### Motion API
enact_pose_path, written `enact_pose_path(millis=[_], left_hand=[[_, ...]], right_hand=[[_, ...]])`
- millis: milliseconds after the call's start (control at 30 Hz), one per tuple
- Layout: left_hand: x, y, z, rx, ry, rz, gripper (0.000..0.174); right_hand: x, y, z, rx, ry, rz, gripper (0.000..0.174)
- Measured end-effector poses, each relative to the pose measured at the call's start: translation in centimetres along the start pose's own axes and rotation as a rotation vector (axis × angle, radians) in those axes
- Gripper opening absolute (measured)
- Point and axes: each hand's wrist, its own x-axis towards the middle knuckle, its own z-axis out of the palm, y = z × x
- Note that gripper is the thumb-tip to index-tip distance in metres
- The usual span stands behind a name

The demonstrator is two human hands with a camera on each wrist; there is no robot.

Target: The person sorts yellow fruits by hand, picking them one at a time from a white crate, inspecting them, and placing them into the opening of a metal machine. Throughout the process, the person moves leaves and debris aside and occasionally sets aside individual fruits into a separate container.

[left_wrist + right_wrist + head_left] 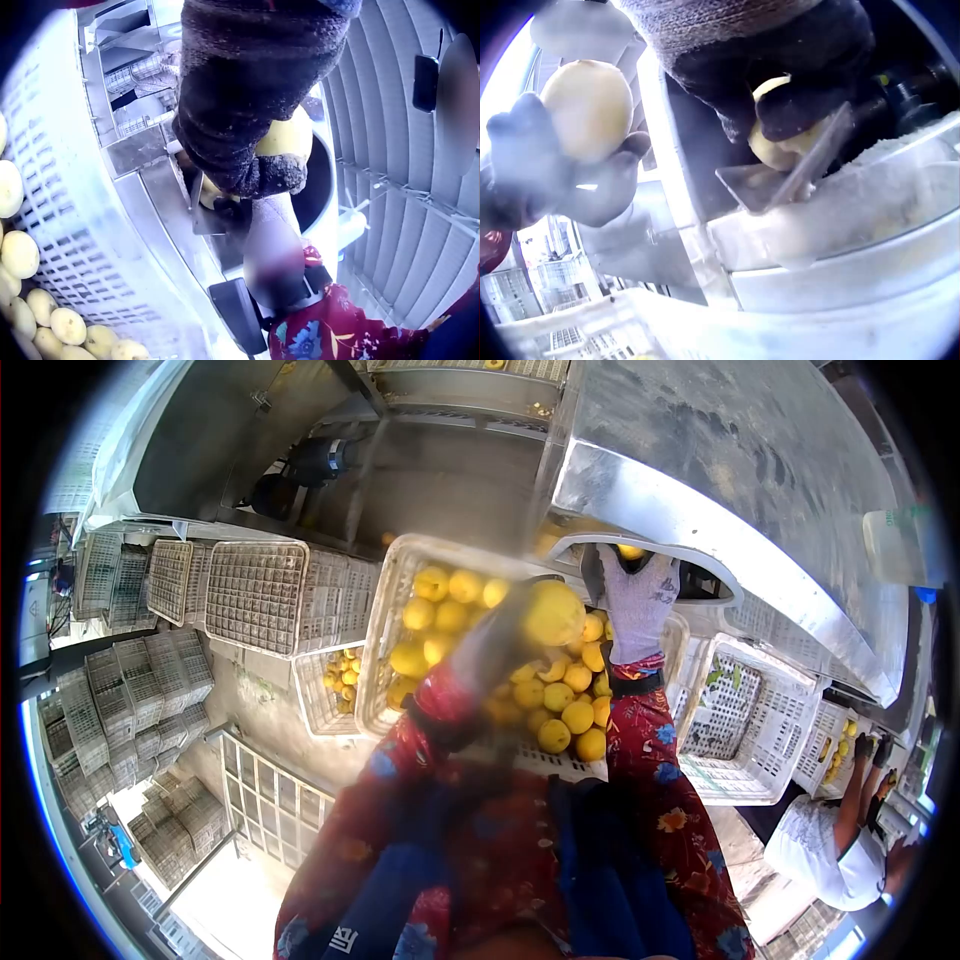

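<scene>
My left hand [492, 638], in a grey glove with dark-coated fingers, grips a round yellow fruit [555, 613] above a crate of similar fruit [578, 677]. It is blurred in the head view. In the left wrist view, dark fingers [232, 161] curl round that fruit [289, 139]. My right hand [640, 600], gloved alike, reaches into the opening of a metal machine [690, 495]. The right wrist view shows its fingertips pinching another yellow fruit [780, 146] against an angled metal piece [769, 187]. The fingers cover part of that fruit.
The white fruit crate [372, 670] stands in front of me. To its right sits another white crate [755, 760] with leaves inside. Stacked crates [258, 592] line the left, near a metal railing [275, 785]. Another person [830, 850] works at far right.
</scene>
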Motion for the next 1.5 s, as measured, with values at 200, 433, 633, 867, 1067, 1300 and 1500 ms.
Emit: enact_pose_path(millis=[200,433,633,867,1067,1300,1500], left_hand=[[0.8,2.9,-0.8,-0.711,-0.102,-0.323,0.073],[3.2,1.6,1.8,-0.513,-0.116,-0.192,0.070],[4.3,1.0,5.0,0.215,0.132,0.001,0.054],[8.9,2.6,7.1,1.030,-0.269,0.501,0.056],[9.9,2.0,9.5,1.081,-0.251,0.499,0.052],[2.7,4.1,7.2,-0.084,0.192,0.051,0.058],[-1.4,1.6,2.7,-0.675,0.174,-0.179,0.038]], right_hand=[[-3.7,-0.8,-6.3,0.452,-0.213,-0.076,0.074],[-7.1,-0.5,-4.7,0.271,-0.188,-0.059,0.076],[-9.9,1.6,-5.7,0.376,-0.153,0.045,0.076],[-8.4,6.1,-7.9,0.586,-0.367,0.123,0.079],[-9.0,5.6,-10.2,0.824,-0.271,0.290,0.080],[-8.7,2.5,-10.6,0.760,-0.073,0.210,0.079],[-5.6,-1.3,-6.3,0.222,0.016,0.083,0.061]])
